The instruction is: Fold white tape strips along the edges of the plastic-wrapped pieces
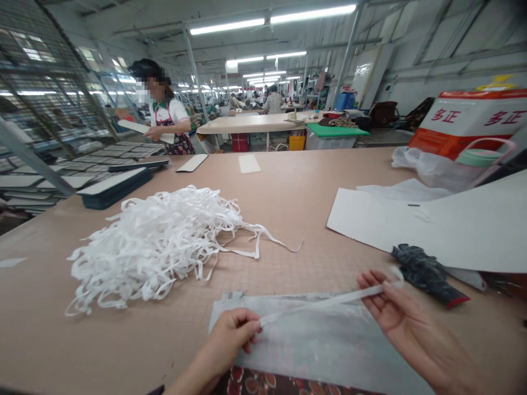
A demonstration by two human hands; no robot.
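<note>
A narrow white fabric strip (321, 303) stretches between my two hands above a translucent plastic bag (304, 345) at the table's near edge. My left hand (236, 329) pinches one end between thumb and fingers. The other end runs across the fingers of my right hand (389, 304), palm turned up, with the thumb pressing on the strip. Left of centre lies a large tangled heap of white strips (160, 247), a few trailing off to the right. Just beyond my right hand rests a dark patterned cloth piece (426, 271) with a red edge.
White sheet material (436, 225) covers the right side of the tan table (296, 181). Behind it stand a red-and-white container (469, 123) and a green-lidded bottle (480, 157). Stacked dark-edged panels (117, 186) lie at the far left. Across the table a person (164, 118) holds pale panels.
</note>
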